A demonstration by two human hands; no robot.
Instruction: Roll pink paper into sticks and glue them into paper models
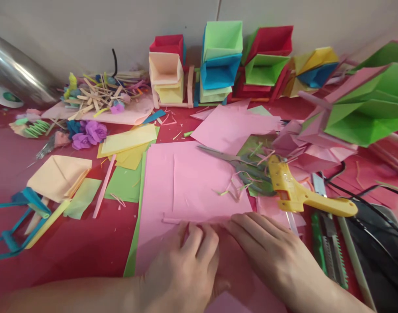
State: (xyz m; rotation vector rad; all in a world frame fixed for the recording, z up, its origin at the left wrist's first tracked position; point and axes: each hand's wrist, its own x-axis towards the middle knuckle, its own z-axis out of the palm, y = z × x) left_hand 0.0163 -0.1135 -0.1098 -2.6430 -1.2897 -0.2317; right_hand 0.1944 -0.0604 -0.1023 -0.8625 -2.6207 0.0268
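Observation:
A pink paper roll [172, 220] lies across a stack of pink paper sheets [159, 182]. My left hand [192, 256] has its fingers bent and closed over the roll, pressing it against the sheets. On the roll's right part my right hand [270, 252] bears down, its fingers held together and curved onto the paper; their tips are partly hidden. A loose pink flap [226, 304] shows at the bottom between my wrists. Grey scissors [241, 165] and thin paper offcuts [234, 187] rest on the sheets beyond my right hand.
A yellow glue gun [309, 195] and a green cutter knife [329, 248] lie to the right. Folded paper boxes [221, 71] stand along the wall. Yellow paper pieces [130, 141], a pink stick [104, 187] and a cream paper box [60, 178] are on the left.

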